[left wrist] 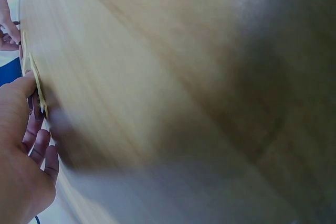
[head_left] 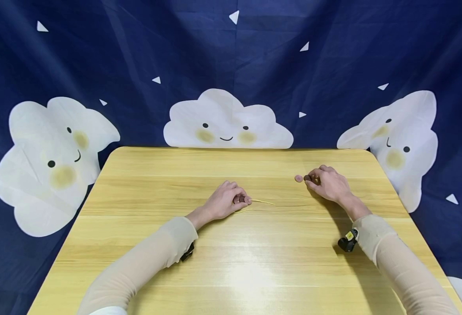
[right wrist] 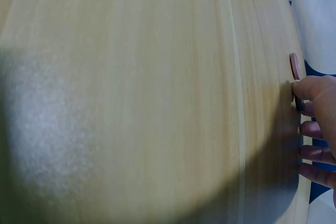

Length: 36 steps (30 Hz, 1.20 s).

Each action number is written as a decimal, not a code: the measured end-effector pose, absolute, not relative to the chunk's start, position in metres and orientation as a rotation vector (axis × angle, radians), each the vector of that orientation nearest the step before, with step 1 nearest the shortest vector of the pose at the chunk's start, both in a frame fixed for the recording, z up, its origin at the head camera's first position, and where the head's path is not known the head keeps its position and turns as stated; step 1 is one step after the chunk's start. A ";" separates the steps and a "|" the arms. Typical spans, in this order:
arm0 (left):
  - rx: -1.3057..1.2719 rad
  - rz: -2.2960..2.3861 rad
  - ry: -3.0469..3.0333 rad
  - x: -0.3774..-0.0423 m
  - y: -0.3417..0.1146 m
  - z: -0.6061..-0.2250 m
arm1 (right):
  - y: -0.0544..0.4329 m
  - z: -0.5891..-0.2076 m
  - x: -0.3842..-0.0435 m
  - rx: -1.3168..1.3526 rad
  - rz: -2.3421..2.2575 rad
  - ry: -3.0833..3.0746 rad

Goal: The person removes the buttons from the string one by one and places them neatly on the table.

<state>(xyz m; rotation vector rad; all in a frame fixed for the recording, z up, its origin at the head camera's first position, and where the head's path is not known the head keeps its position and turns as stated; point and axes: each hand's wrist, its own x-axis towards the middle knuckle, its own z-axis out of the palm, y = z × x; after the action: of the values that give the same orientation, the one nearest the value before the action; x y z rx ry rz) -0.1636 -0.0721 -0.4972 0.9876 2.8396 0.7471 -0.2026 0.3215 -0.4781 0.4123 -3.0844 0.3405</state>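
Observation:
Between thumb and fingers, my left hand (head_left: 225, 200) pinches a few brownish-pink buttons (head_left: 247, 200) strung on a yellow cord (head_left: 263, 201). One end of the cord points right over the table, and another piece shows below the hand. Farther right, my right hand (head_left: 331, 183) holds a dark brown button (head_left: 307, 178) at its fingertips, low over the tabletop. Just left of it lies a pink button (head_left: 298, 178), which the right wrist view also shows beyond the thumb. The fingers hide part of the buttons in both hands.
Both hands work over the far half of a light wooden table (head_left: 199, 262). Behind its back edge hangs a dark blue cloth (head_left: 136, 43) printed with white clouds. A black wrist camera (head_left: 348, 241) sits under the right sleeve's cuff.

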 end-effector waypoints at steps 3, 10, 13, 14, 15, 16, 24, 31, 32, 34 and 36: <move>0.983 0.750 2.838 -0.163 -0.072 -0.497 | 0.322 -0.479 -0.202 0.414 0.343 -3.082; 0.980 0.759 2.836 -0.163 -0.071 -0.496 | 0.321 -0.476 -0.200 0.417 0.347 -3.082; 0.988 0.754 2.835 -0.163 -0.071 -0.495 | 0.319 -0.473 -0.198 0.420 0.348 -3.073; 0.987 0.750 2.835 -0.163 -0.071 -0.496 | 0.318 -0.472 -0.197 0.420 0.348 -3.066; 0.989 0.753 2.836 -0.164 -0.071 -0.496 | 0.317 -0.471 -0.196 0.420 0.349 -3.059; 0.985 0.749 2.835 -0.164 -0.071 -0.496 | 0.315 -0.469 -0.195 0.420 0.349 -3.049; 0.983 0.734 2.831 -0.164 -0.071 -0.495 | 0.293 -0.458 -0.185 0.474 0.349 -2.975; 0.975 0.739 2.829 -0.163 -0.072 -0.495 | 0.269 -0.455 -0.178 0.556 0.409 -2.916; 0.975 0.738 2.828 -0.163 -0.072 -0.495 | 0.265 -0.455 -0.176 0.566 0.418 -2.914; 0.976 0.736 2.827 -0.164 -0.072 -0.495 | 0.257 -0.455 -0.174 0.583 0.431 -2.910; 0.983 0.733 2.829 -0.164 -0.071 -0.495 | 0.250 -0.455 -0.172 0.601 0.436 -2.915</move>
<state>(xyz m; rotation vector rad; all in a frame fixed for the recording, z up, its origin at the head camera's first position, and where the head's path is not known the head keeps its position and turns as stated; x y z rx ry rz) -0.1639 -0.0713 -0.4951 0.9832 2.8288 0.7334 -0.1716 0.2498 -0.4550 0.6007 -2.9148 0.4362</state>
